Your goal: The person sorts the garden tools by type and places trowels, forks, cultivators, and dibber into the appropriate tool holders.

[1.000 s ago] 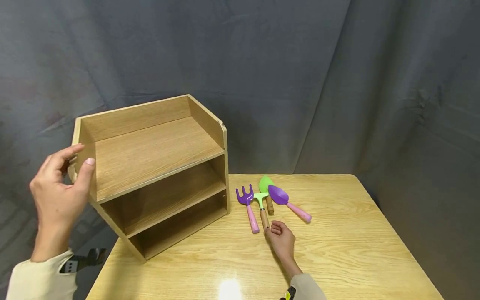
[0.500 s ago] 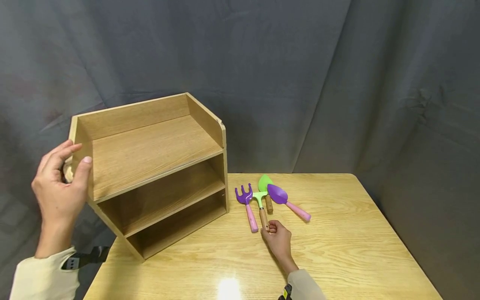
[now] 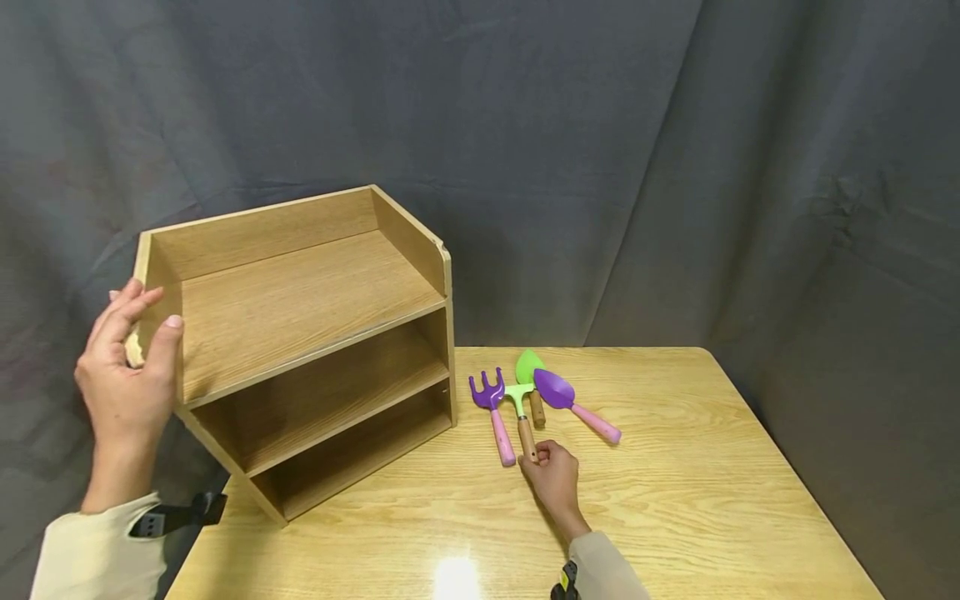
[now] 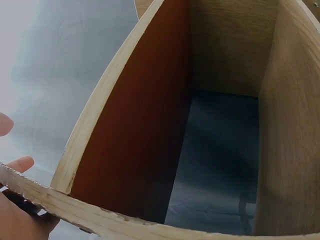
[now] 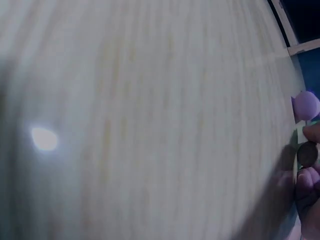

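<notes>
In the head view my right hand [image 3: 553, 483] pinches the end of the wooden handle of a small rake [image 3: 527, 435], whose light green T-shaped head lies on the table; its tines cannot be made out. The right wrist view shows the round handle end [image 5: 307, 154] between fingers and thumb. My left hand [image 3: 129, 375] grips the left side panel of a wooden shelf unit [image 3: 300, 308], thumb on the inner side. In the left wrist view its fingers [image 4: 22, 163] show past the panel's rough edge. A purple fork [image 3: 500, 421] lies left of the rake.
Right of the rake lie a purple trowel [image 3: 554, 389] with a pink handle and a green trowel [image 3: 528, 364] partly under it. The shelf unit stands angled on the left of the wooden table [image 3: 712, 483]. A dark grey curtain [image 3: 570, 167] hangs behind.
My left hand has shifted slightly right, closer around the shelf unit's side panel. My right hand has moved a little left at the rake's handle end. The tools lie nearly as before.
</notes>
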`<state>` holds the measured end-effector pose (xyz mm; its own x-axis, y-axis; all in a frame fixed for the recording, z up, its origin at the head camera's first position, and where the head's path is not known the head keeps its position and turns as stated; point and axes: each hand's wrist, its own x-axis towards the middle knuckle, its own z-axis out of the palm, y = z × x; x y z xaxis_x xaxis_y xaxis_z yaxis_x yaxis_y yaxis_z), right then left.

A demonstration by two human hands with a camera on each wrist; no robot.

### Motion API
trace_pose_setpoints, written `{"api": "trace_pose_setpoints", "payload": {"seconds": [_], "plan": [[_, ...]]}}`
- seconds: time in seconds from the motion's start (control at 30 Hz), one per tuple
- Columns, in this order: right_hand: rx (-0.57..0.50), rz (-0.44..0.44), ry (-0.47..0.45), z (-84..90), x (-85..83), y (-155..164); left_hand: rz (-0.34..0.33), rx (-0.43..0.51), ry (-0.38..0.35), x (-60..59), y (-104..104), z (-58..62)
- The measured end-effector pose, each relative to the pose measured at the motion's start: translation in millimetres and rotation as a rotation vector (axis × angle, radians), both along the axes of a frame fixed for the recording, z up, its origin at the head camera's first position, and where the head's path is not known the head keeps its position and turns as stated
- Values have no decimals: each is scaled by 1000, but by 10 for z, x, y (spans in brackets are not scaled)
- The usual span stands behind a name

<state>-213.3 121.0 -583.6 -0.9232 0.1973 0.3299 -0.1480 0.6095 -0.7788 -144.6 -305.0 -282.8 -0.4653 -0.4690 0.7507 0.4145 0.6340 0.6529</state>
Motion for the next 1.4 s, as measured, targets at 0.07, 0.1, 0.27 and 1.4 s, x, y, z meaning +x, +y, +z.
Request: {"api": "trace_pose_setpoints", "payload": {"seconds": [0.07,0.1,0.27,1.4], "plan": [[26,-7,0,17,-11,-3,-3,-2,-2,3,7,-3],[36,-11,-2,26,-13,-6,-1,-5,-4,4,6,-9],[35,-37,-35,53,-11,-16,-12,-22,-16,1,-17,-48],[11,-78,4,111,-53,-15,-47,63,8,-30,-51,-67]]}}
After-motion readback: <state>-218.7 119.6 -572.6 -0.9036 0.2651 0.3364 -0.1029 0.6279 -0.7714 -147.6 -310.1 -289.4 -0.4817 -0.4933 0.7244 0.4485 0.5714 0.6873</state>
